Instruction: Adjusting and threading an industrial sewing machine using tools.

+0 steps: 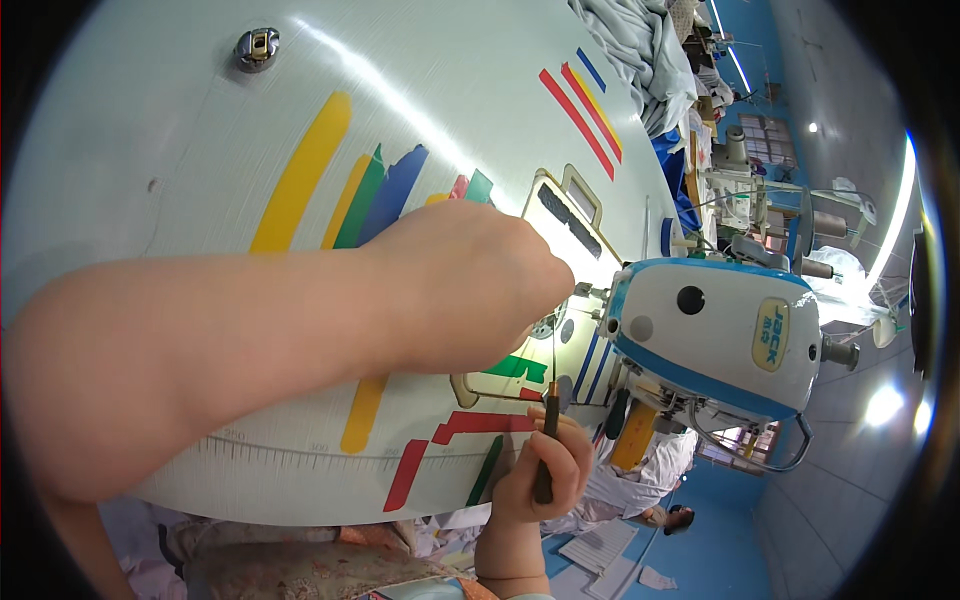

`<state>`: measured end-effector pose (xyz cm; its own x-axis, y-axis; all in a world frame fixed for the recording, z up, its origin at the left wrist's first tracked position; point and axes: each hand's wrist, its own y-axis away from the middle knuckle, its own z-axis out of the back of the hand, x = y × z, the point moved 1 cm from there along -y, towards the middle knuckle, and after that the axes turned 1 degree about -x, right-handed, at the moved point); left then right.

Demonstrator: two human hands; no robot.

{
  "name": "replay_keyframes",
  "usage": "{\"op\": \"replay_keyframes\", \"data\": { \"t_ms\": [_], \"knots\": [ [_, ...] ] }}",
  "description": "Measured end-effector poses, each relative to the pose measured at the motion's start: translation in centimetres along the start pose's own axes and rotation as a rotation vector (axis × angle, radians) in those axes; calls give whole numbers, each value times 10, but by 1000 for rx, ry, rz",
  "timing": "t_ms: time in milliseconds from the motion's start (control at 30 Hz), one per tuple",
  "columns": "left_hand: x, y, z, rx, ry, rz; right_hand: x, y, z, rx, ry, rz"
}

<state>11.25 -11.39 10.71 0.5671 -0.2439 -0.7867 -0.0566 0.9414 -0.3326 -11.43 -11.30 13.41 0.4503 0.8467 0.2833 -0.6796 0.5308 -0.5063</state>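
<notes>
A pale counter spreads beneath the left grip, curled, its contents impossible to tell. Just beside it stands a white-and-blue sewing machine. The right grip closes around a dark-handled screwdriver, shaft reaching toward the left grip. A metal bobbin case lies well apart from both.

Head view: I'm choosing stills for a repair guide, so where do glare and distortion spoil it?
Head view: a white glare streak crosses the tabletop; head view: the ceiling lamp is blown out; head view: the printed ruler looks bowed, and the corners go black; head view: the screwdriver reads fairly clearly.
</notes>
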Motion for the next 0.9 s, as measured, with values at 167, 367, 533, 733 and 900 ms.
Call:
{"op": "replay_keyframes", "data": {
  "t_ms": [167, 367, 533, 733, 900],
  "knots": [
    [0, 1, 0, -3, -10, -12, -2, -3, -7, 15, -13, -35],
    [-3, 0, 6, 179, -135, -82, -5, -3, -6, 4, -22, 3],
    [-7, -3, 11, 408, -286, -122, -11, -9, -9, 66, 19, -8],
    [9, -28, 1, 66, -209, -100, -15, -9, -7, 49, -7, -41],
    [16, -58, -6, 123, -267, -176, -12, -6, -5, 52, -8, -89]
  ]
}}
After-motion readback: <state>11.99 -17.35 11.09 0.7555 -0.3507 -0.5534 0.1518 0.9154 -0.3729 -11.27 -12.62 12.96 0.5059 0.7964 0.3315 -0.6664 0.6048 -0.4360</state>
